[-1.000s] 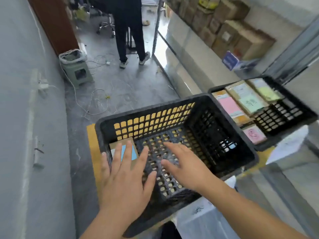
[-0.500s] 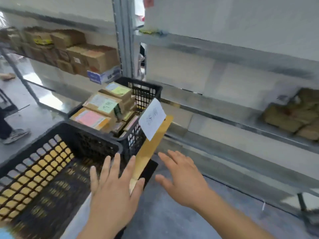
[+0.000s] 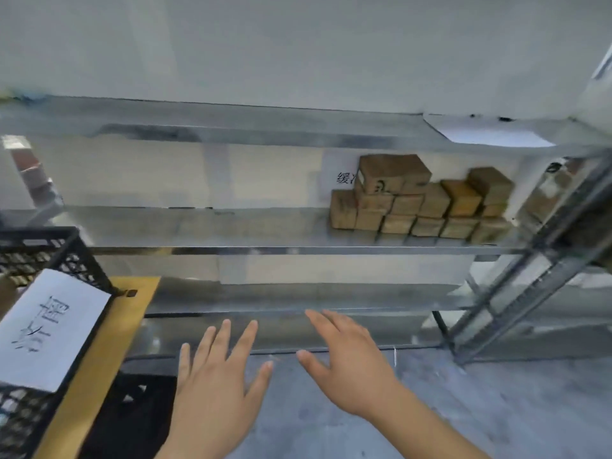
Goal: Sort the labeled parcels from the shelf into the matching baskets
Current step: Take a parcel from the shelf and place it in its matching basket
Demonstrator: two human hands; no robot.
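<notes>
A stack of several brown cardboard parcels (image 3: pixel 420 197) sits on the right part of the metal shelf (image 3: pixel 251 250), well above and beyond both hands. My left hand (image 3: pixel 218 382) hovers low in front of the shelf, fingers spread, holding nothing. My right hand (image 3: pixel 351 366) is beside it, also spread and empty. A black plastic basket (image 3: pixel 56 253) stands at the left edge, with a white handwritten label (image 3: pixel 49 329) hanging on its side.
A yellow board (image 3: pixel 106 359) lies under the basket at the left. A second black basket (image 3: pixel 16 422) shows at the bottom left corner. The shelf's grey upright and diagonal brace (image 3: pixel 530 279) stand at the right. Grey floor (image 3: pixel 463 409) lies below.
The view has swung right from the baskets to the shelf. The parcel stack now sits nearer the middle right. Both hands stay open and empty, moving along with the turn.
</notes>
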